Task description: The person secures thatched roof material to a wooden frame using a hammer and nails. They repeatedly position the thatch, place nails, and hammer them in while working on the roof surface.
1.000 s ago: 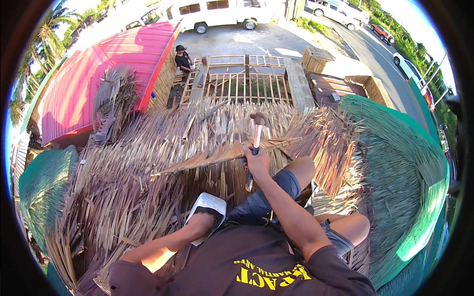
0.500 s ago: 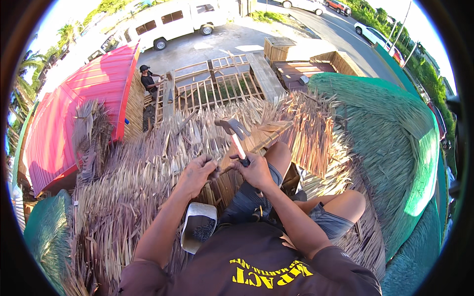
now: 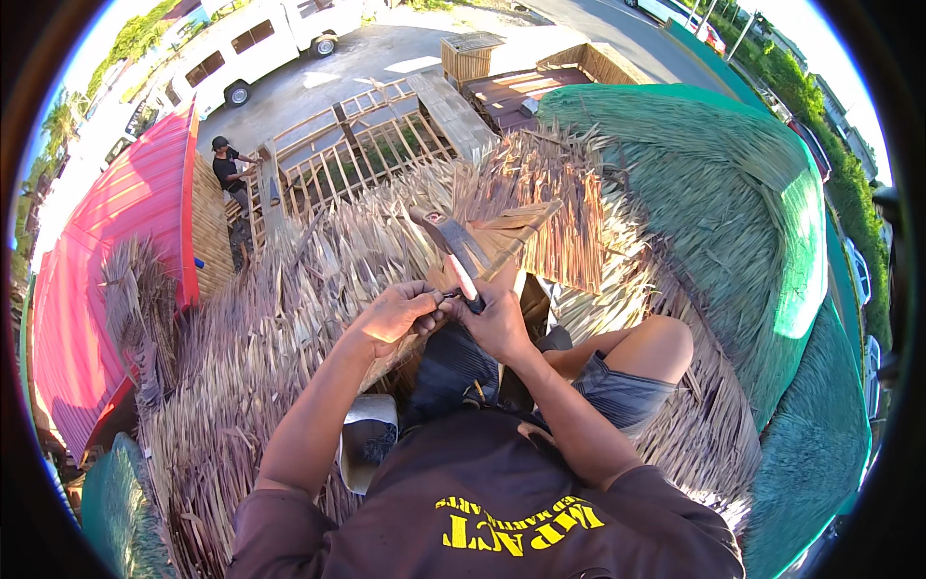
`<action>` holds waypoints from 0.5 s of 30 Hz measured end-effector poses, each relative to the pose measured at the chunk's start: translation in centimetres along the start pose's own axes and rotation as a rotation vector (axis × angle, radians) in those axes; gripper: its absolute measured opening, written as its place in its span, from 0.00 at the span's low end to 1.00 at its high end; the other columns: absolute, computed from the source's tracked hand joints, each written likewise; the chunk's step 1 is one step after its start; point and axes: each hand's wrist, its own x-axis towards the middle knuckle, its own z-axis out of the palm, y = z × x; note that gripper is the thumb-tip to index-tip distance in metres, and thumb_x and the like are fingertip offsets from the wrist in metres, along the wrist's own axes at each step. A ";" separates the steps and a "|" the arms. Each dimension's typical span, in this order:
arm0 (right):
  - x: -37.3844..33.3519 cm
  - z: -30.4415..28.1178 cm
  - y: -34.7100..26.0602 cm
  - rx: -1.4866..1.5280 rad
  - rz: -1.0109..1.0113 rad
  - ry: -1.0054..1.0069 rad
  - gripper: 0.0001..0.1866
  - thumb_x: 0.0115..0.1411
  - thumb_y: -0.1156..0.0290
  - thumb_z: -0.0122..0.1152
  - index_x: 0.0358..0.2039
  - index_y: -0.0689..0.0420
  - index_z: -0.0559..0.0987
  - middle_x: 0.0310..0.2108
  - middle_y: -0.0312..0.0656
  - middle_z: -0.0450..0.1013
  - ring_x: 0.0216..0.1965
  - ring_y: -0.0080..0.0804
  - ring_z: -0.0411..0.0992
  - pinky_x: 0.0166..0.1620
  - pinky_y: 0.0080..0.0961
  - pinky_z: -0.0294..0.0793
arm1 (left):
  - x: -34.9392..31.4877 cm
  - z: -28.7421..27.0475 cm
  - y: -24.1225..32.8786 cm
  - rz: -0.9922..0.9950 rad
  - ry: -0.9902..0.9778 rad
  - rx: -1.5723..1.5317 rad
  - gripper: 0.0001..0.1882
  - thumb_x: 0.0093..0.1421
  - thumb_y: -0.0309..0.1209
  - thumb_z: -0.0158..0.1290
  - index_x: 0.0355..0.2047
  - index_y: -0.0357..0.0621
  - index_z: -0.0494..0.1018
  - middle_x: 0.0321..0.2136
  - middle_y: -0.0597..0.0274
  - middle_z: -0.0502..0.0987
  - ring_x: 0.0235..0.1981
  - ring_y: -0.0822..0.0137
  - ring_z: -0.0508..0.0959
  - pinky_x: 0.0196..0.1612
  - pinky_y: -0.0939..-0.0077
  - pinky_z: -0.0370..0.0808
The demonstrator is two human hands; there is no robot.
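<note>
My right hand (image 3: 500, 323) is closed around the black grip of a hammer (image 3: 462, 277). The hammer's dark metal head points away from me, over a folded piece of dry palm thatch (image 3: 516, 236) with a wooden strip along its edge. Close beside it, the fingers of my left hand (image 3: 397, 317) pinch what looks like a small nail, mostly hidden by the fingertips, which nearly meet the right hand. By my left hip stands an open white container (image 3: 370, 409) with small dark pieces in it.
I sit on a sloping thatched roof (image 3: 241, 367). Green netting (image 3: 704, 212) covers thatch at the right; a red metal roof (image 3: 125, 270) lies left. Beyond the eave are an open wooden frame (image 3: 357, 154), a person (image 3: 228, 166) in dark clothes and a white van (image 3: 241, 48).
My left hand has moved in to the right hand, so the fingers almost touch. The view has turned and the surroundings shift left. The hammer stays in my right hand.
</note>
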 end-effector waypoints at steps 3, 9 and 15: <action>-0.2 -0.2 -0.1 -0.066 0.030 0.082 0.11 0.61 0.70 0.69 0.42 0.63 0.83 0.28 0.43 0.81 0.28 0.23 0.75 0.36 0.28 0.75 | 0.8 0.7 -0.4 0.011 0.001 -0.087 0.10 0.69 0.35 0.56 0.40 0.40 0.78 0.29 0.68 0.78 0.26 0.79 0.73 0.32 0.83 0.72; -0.1 -0.5 -0.5 -0.166 0.027 0.186 0.12 0.62 0.68 0.68 0.42 0.61 0.83 0.27 0.43 0.81 0.28 0.23 0.77 0.35 0.26 0.76 | 2.2 1.7 -0.7 0.008 0.025 -0.136 0.08 0.70 0.33 0.54 0.40 0.42 0.77 0.28 0.71 0.77 0.25 0.80 0.71 0.31 0.86 0.71; 0.4 -0.1 -0.3 -0.357 -0.111 0.353 0.12 0.63 0.65 0.66 0.38 0.62 0.81 0.22 0.49 0.77 0.22 0.33 0.76 0.30 0.32 0.73 | 3.1 1.1 0.1 -0.039 -0.055 -0.274 0.05 0.70 0.31 0.53 0.40 0.43 0.76 0.29 0.70 0.76 0.28 0.79 0.75 0.35 0.86 0.74</action>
